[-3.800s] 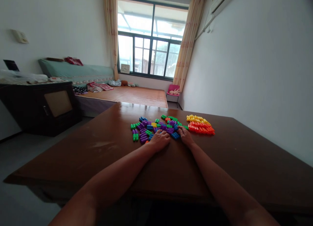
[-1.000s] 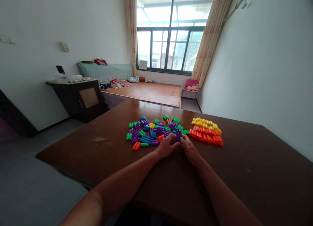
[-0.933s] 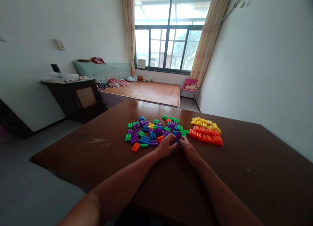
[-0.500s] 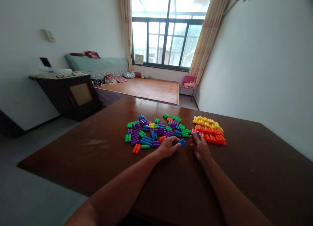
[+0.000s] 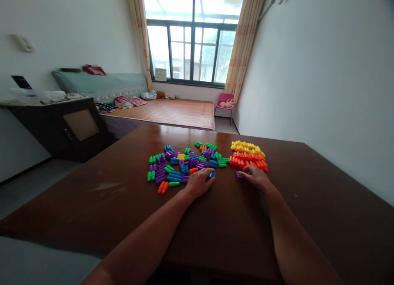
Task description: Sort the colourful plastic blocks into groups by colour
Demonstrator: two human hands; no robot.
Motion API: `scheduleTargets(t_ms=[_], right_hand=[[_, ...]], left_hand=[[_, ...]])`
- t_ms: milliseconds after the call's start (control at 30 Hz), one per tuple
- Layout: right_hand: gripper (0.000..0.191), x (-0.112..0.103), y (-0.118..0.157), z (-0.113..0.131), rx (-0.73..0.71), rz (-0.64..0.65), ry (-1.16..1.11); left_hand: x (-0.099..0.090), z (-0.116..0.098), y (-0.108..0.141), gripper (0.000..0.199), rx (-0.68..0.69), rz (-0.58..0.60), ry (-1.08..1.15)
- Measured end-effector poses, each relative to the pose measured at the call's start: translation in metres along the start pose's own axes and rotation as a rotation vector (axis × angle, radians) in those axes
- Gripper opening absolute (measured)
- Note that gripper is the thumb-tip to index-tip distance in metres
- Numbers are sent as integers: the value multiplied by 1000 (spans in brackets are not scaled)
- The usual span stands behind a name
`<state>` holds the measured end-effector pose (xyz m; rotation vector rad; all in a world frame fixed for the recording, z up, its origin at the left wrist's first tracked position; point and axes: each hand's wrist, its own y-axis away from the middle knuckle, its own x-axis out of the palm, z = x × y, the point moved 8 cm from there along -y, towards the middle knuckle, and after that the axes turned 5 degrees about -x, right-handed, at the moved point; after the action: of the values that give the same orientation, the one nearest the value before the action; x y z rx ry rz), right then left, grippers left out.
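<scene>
My left hand (image 5: 198, 183) is over the near edge of a mixed pile, its fingers closed on a small blue plastic building block (image 5: 212, 175). A purple plastic building block (image 5: 239, 175) is pinched between the fingertips of my right hand (image 5: 255, 177), low at the tabletop. Just behind that hand lie rows of joined orange blocks (image 5: 249, 157), with rows of joined yellow blocks (image 5: 246, 145) beyond them. The pile to the left mixes purple blocks (image 5: 160, 179), green blocks (image 5: 150, 176), blue blocks (image 5: 175, 176) and a few orange ones.
Everything lies on a glossy brown table (image 5: 123, 203). Past its far edge stand a low bed (image 5: 172, 110) and a pink chair (image 5: 222, 100) under the window. A dark cabinet (image 5: 58, 125) is at the left, and a white wall (image 5: 308, 71) runs along the right.
My view has turned to the right. My right hand has brought the purple block from beside the orange rows down to the tabletop in front of them. The left hand stays by the pile.
</scene>
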<state>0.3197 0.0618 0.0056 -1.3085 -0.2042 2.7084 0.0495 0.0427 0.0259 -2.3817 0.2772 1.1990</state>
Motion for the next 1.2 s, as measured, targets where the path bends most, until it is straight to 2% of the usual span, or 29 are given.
scheduleTargets(t_ms=[167, 333, 467, 567, 667, 733, 867, 967, 1067, 1133, 1200], right_hand=[[33, 5, -2, 11, -124, 55, -79], [29, 7, -4, 3, -105, -1, -80], [31, 12, -3, 4, -125, 63, -83], [35, 10, -2, 11, -146, 65, -44], [44, -3, -2, 21, -159, -108, -1], [46, -6, 0, 29, -185, -194, 24], [37, 13, 5, 50, -287, -164, 59], [29, 31, 12, 68, -371, -88, 45], [28, 43, 20, 86, -420, -36, -9], [29, 49, 25, 98, -439, -22, -90], [32, 53, 30, 109, -451, -16, -205]], left_hand=[[-4, 5, -2, 32, -10, -25, -96], [-7, 10, -4, 32, -50, -25, -181], [-13, 12, -3, 31, -50, -36, -205], [-35, 20, -5, 30, -86, -154, -167], [-66, 39, -7, 31, -154, -373, -122], [-74, 51, -9, 33, -176, -422, -117], [-56, 62, -14, 35, -148, -245, -142], [-52, 62, -14, 30, -144, -219, -138], [-59, 59, -14, 21, -150, -286, 6], [-59, 58, -16, 17, -161, -298, 238], [-47, 55, -18, 23, -184, -240, 534]])
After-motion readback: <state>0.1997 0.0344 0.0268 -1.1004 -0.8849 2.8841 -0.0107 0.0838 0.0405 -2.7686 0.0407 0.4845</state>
